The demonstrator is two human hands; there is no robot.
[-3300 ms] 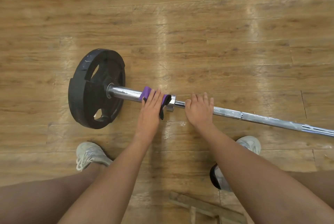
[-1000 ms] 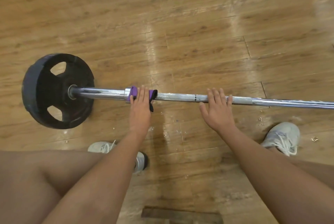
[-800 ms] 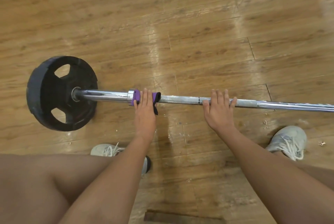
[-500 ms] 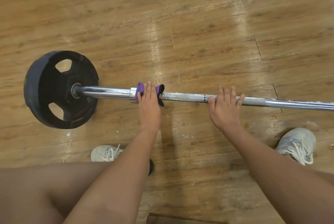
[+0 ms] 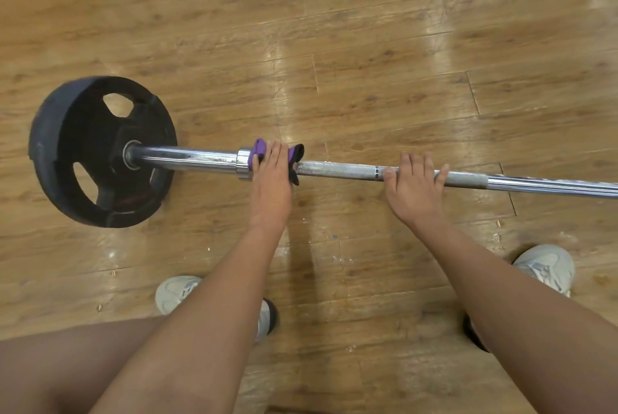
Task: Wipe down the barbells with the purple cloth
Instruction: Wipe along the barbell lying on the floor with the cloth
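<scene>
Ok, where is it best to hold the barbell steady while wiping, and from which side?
Grip the barbell on its knurled shaft, right of the purple cloth, from above, palm down. The knurling resists slipping, and the weight plate seems to keep the bar off the floor, so fingers can curl under.

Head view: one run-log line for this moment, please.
left hand: grips purple cloth round barbell beside collar | right hand: grips barbell, no cloth | weight plate: on floor | step: wiping
</scene>
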